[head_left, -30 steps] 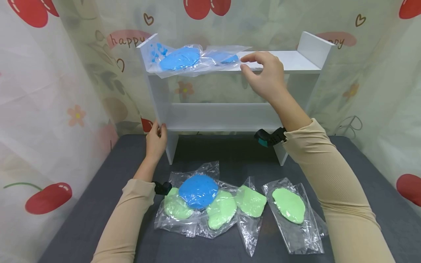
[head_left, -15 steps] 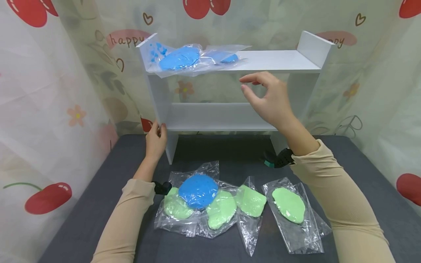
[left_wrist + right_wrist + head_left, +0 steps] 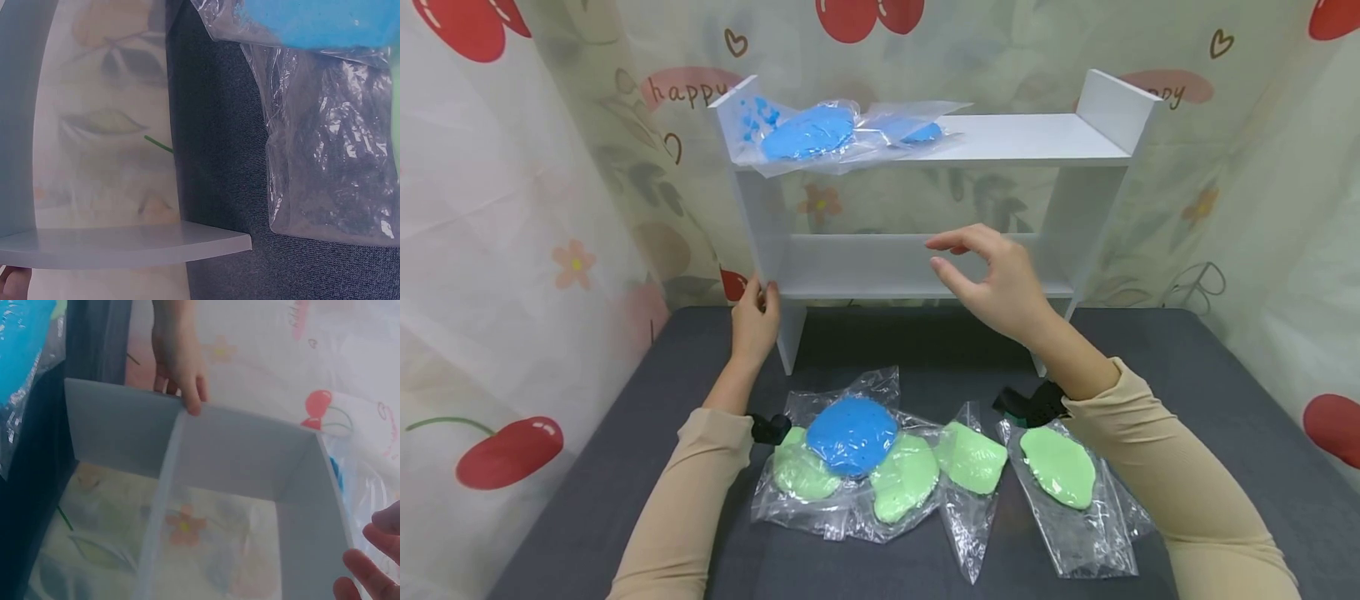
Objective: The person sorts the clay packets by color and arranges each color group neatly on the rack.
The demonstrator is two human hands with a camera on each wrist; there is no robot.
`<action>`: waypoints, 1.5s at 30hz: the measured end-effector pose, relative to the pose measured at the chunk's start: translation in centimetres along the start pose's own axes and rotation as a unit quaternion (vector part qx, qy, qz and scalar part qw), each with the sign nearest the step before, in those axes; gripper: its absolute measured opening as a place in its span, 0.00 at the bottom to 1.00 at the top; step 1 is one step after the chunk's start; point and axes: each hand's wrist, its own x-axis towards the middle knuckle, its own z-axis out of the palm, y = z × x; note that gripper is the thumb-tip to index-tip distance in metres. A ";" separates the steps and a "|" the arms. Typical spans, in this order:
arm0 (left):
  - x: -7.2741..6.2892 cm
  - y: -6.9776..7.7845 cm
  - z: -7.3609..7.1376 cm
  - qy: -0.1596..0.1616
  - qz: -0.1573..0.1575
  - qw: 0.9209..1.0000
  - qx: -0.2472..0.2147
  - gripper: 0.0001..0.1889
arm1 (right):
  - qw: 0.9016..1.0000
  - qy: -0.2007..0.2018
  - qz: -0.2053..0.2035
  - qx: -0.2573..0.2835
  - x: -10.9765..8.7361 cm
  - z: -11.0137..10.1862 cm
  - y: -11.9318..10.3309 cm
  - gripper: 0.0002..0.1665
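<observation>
A white two-tier shelf [image 3: 880, 268] stands on the dark table. My left hand [image 3: 754, 327] grips its left side panel near the lower board; in the right wrist view that hand's thumb [image 3: 191, 400] lies over the panel's edge. My right hand [image 3: 1000, 283] hovers before the lower board, fingers curved and apart, holding nothing. On the upper board's left half lie a bagged blue flat lump [image 3: 811, 133] and a smaller-looking bagged blue one [image 3: 922, 132]. Below on the table, a bagged blue lump [image 3: 852, 437] overlaps bagged green lumps [image 3: 906, 479]. What the lumps are cannot be told.
Right of the pile lie a bagged green piece [image 3: 973, 459] and a separate bagged green piece [image 3: 1058, 468], the latter close to my right forearm. Patterned cloth [image 3: 550, 275] hangs around the table. A thin cable [image 3: 1198, 283] shows at the back right.
My right hand has moved down from beside the bags on the upper board to in front of the lower board. My left hand and the bags have stayed put.
</observation>
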 end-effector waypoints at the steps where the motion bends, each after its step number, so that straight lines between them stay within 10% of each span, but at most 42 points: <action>1: 0.0 0.0 0.0 0.000 0.000 1.000 0.000 0.22 | 1.000 -0.005 -0.002 -0.002 -0.3 0.3 0.1 0.13; 25: -0.2 0.3 -0.2 -0.006 0.002 1.000 -0.005 0.23 | 0.985 -0.157 0.041 0.052 -5.7 6.6 3.5 0.18; 45: -0.3 0.2 -0.1 -0.006 0.004 1.000 0.000 0.23 | 0.950 -0.273 0.082 0.126 -7.4 11.2 5.9 0.24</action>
